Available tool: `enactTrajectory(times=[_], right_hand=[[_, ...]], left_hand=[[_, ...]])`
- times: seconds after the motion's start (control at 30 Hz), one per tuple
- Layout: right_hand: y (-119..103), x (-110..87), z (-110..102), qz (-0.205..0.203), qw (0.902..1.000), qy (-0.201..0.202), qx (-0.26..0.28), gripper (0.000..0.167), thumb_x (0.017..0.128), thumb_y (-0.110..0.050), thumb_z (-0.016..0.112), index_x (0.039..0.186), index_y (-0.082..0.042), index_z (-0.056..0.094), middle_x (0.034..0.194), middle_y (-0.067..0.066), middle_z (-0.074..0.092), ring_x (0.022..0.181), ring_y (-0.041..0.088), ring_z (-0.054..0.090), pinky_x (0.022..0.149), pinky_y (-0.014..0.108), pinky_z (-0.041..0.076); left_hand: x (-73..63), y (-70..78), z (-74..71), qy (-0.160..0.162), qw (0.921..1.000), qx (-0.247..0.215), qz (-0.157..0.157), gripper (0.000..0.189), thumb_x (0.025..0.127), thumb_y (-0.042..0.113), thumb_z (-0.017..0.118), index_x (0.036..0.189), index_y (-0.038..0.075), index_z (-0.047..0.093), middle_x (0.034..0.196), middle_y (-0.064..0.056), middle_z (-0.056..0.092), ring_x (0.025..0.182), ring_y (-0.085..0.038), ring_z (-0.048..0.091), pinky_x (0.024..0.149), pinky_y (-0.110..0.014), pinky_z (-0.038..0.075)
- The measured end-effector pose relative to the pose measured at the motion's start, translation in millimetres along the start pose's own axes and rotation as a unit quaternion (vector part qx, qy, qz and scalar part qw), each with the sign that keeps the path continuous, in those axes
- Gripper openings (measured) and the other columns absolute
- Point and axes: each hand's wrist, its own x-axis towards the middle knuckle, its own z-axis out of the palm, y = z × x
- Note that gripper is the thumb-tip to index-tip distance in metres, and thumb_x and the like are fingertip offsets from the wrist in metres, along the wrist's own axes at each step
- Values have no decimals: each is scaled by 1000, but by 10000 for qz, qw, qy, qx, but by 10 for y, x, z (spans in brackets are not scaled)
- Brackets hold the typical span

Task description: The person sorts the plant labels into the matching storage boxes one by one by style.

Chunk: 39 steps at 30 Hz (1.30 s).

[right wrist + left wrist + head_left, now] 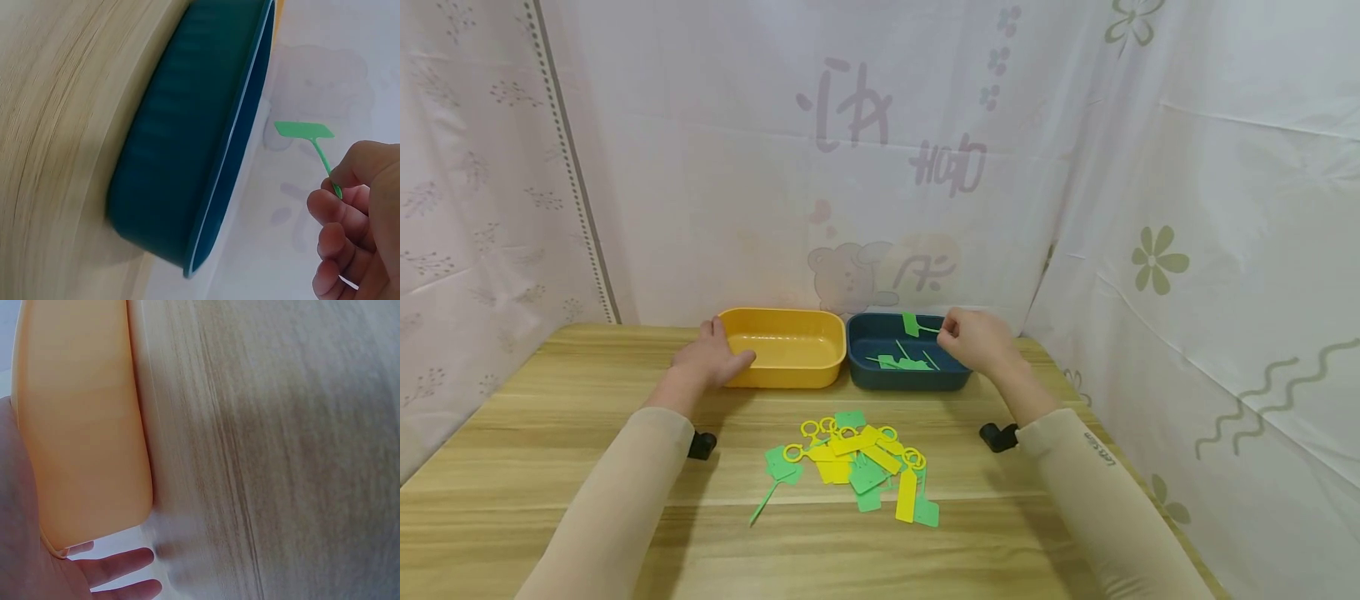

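Pinching a green tag (911,324) by its stem end, the right hand (981,340) was above the blue bin (910,381), near its far rim. Tag's long axis ran roughly left-right in head view: flat plate pointing left, stem running right into the fingers (325,205); right wrist view showed the plate crosswise to the stem. Left hand (703,360) rested on the left end of the yellow bin (786,378), fingers extended, not curled. Bins sat side by side, long axes left-right. Several binned green tags (913,365) lay inside the blue one. Table (550,450) held a mixed heap: loose green tags (868,475), yellow ring-ended tags (906,497).
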Motion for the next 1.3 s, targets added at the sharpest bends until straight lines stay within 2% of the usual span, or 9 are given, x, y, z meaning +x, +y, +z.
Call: enactTrajectory(times=[0.2,0.43,0.57,0.67,1.0,1.3], right_hand=[[124,6,23,191,9997,114,-137,22,105,-28,61,108,-10,74,92,6,75,75,23,63,66,37,51],[178,17,58,424,9988,174,-185,29,108,-34,60,117,-10,75,94,7,78,71,22,63,58,34,48],[174,-4,65,456,9988,129,-137,31,108,-36,61,119,-12,76,90,5,78,68,21,63,56,34,48],[167,-19,70,454,9989,60,-95,31,108,-37,61,119,-12,75,88,4,78,67,21,63,56,34,48],[102,-43,122,558,9983,-87,-154,31,108,-40,62,120,-15,75,99,5,78,75,22,65,58,34,50],[-50,-84,140,213,9996,-147,-142,30,107,-39,63,120,-14,75,90,1,74,75,20,65,64,35,52]], left_hand=[[-6,11,-8,-35,10000,-6,29,112,107,64,36,166,-19,-11,176,-44,-1,124,-63,64,104,-72,52],[-1,21,-10,-41,10000,-15,-28,111,107,63,36,166,-18,-11,176,-42,-2,130,-64,61,108,-75,49],[-8,27,-19,-23,10000,-29,-39,111,107,62,37,166,-19,-10,177,-42,-1,132,-64,60,109,-77,47],[-3,30,-19,-20,10000,-30,-37,110,107,62,37,166,-19,-10,176,-42,-1,131,-64,60,109,-78,46],[-2,40,-19,-50,10000,-25,-24,111,107,64,36,166,-18,-10,177,-42,-2,131,-64,61,109,-79,46],[17,11,6,-12,10000,32,-27,111,107,63,36,165,-19,-11,176,-43,-2,128,-64,62,107,-79,47]])
